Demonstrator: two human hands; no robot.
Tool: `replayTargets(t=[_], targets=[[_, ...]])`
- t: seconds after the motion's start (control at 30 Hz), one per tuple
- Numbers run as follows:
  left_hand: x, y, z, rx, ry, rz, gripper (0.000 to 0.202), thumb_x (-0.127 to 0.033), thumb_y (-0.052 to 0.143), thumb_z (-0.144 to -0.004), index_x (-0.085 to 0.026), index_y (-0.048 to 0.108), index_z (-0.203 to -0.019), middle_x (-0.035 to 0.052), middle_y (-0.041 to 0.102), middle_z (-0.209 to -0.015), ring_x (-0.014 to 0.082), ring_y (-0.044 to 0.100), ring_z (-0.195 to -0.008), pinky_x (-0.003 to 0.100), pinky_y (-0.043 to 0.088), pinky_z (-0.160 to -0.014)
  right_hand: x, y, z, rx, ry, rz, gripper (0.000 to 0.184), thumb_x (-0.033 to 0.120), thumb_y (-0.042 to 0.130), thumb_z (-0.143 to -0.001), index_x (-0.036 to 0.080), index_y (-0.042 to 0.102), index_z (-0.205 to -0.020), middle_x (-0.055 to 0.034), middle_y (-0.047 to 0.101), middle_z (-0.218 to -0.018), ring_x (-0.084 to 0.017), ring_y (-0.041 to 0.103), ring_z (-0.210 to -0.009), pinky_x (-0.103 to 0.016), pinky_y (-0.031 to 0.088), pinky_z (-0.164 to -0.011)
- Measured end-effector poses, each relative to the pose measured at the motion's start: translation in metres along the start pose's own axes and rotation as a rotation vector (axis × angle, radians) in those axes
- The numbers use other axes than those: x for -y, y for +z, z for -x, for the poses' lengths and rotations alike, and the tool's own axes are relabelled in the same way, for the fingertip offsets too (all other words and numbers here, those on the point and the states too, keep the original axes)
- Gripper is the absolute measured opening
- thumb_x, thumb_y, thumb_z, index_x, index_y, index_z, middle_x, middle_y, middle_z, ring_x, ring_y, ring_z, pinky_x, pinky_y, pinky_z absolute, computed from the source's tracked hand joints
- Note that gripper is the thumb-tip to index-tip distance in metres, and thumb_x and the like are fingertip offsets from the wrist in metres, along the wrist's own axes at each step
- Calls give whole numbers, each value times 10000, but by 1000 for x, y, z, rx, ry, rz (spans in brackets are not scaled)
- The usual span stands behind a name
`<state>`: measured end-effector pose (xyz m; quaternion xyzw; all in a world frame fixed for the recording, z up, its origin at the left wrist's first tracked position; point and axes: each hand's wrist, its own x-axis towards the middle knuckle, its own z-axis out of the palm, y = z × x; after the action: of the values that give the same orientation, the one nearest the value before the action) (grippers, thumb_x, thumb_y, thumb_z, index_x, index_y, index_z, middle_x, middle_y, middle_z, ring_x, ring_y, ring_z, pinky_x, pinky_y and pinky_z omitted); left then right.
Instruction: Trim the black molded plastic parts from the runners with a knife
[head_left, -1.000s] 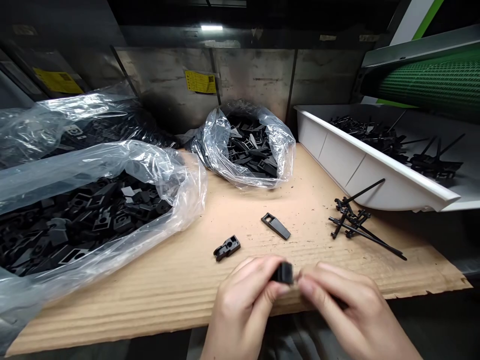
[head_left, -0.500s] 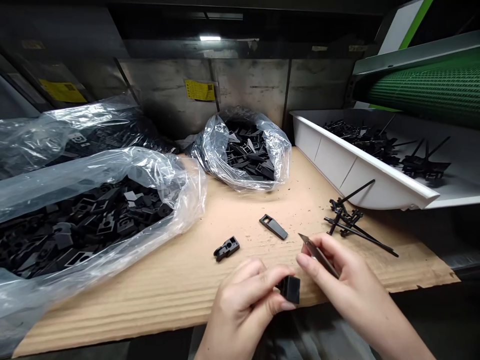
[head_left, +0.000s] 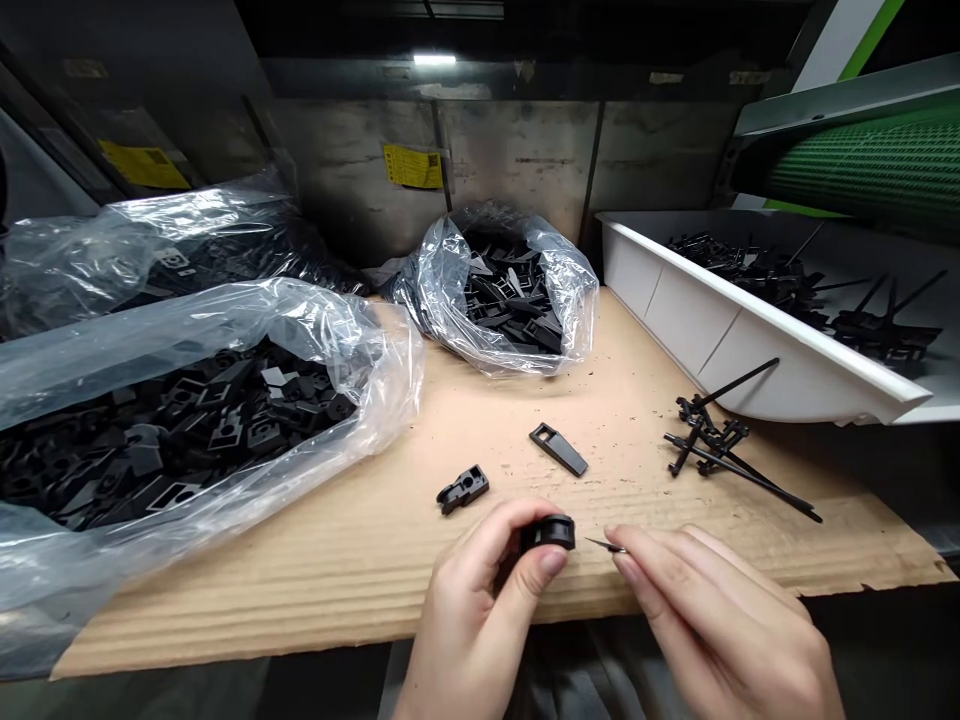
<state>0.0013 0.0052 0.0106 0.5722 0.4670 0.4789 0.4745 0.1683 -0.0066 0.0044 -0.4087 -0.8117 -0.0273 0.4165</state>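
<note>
My left hand (head_left: pixel 487 600) grips a small black plastic part (head_left: pixel 551 532) between thumb and fingers, its rounded, slotted end facing right. Just right of it, my right hand (head_left: pixel 712 600) pinches a thin pointed blade (head_left: pixel 602 545), apparently a craft knife; most of it is hidden by the fingers. The tip points at the part without touching it. Beyond my hands, a black clip-like block (head_left: pixel 463 489) and a flat tapered black piece with a square hole (head_left: pixel 559 449) lie on the cardboard (head_left: pixel 315 590).
Plastic bags of black parts stand at the left (head_left: pixel 390 400) and back middle (head_left: pixel 577 300). A white tray (head_left: pixel 675 300) at the right holds black sprue pieces; one sprue cluster (head_left: pixel 709 440) lies before it. A green mesh roller (head_left: pixel 877 165) overhangs the tray.
The part in my left hand has turned, now showing its rounded end instead of a flat square face. My right hand has rolled over and lowered, bringing the blade down toward the part.
</note>
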Motion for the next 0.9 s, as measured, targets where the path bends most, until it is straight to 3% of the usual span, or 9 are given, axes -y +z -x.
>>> replayTargets(t=[0.57, 0.67, 0.77, 0.9], targets=[[0, -3, 1, -1, 150, -65, 153, -119, 579, -801, -227, 653, -880, -19, 679, -847, 137, 624, -786, 162, 475, -696, -2, 4, -2, 15, -27, 33, 266, 31, 543, -784, 108, 559, -1037, -89, 671, -808, -171, 621, -709, -275, 494, -657], [0, -5, 1, 13, 196, -53, 195, -87, 575, -801, -239, 658, -890, -23, 678, -863, 139, 622, -812, 161, 475, -718, 1, 3, -6, 86, 96, -91, 208, 76, 507, -816, 157, 572, -996, -40, 640, -725, -144, 618, -656, -227, 504, -622], [1, -7, -1, 36, 255, -44, 257, -53, 561, -804, -258, 655, -928, -31, 674, -911, 134, 610, -881, 158, 458, -792, 6, -2, -10, 204, 273, -277, 149, 127, 466, -842, 204, 589, -809, 21, 556, -593, -107, 570, -526, -183, 505, -569], [3, -7, -3, 71, 295, -61, 296, -26, 548, -807, -256, 647, -964, -27, 666, -944, 131, 598, -923, 155, 445, -825, 7, -7, -11, 261, 317, -340, 205, 146, 448, -848, 205, 553, -682, 28, 517, -557, -112, 578, -541, -184, 506, -579]])
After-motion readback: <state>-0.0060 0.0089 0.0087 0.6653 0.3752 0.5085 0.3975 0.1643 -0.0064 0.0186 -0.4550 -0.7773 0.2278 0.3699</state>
